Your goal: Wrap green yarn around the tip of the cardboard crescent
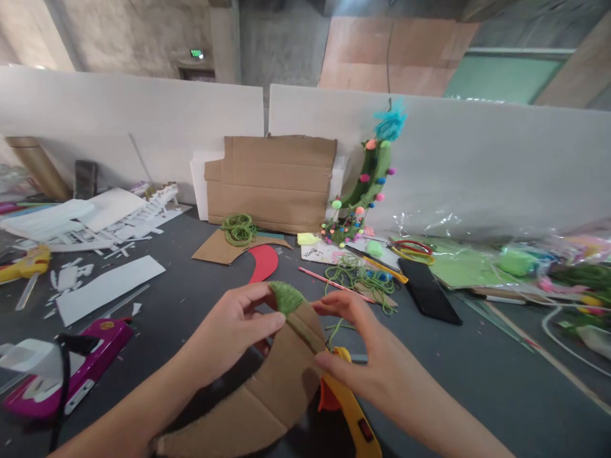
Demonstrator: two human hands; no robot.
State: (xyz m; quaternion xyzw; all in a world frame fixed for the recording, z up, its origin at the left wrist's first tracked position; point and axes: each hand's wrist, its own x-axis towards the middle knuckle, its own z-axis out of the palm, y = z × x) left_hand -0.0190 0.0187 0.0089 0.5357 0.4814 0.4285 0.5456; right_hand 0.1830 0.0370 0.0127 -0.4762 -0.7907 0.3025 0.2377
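A dark table (496,375) bears white scraps (71,277), a red cutout (264,262), a black slab (429,292).

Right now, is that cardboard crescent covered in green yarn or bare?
Mostly bare: green yarn covers only the tip by the left hand; the rest of the cardboard crescent shows brown.

two hands (248,321) (370,337), one cardboard crescent (267,401), two glue guns (352,410) (28,262)

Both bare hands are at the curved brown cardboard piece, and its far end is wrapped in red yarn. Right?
Colour's off: the head view shows green yarn on the far end, not red. The left hand and right hand are at the curved brown cardboard piece.
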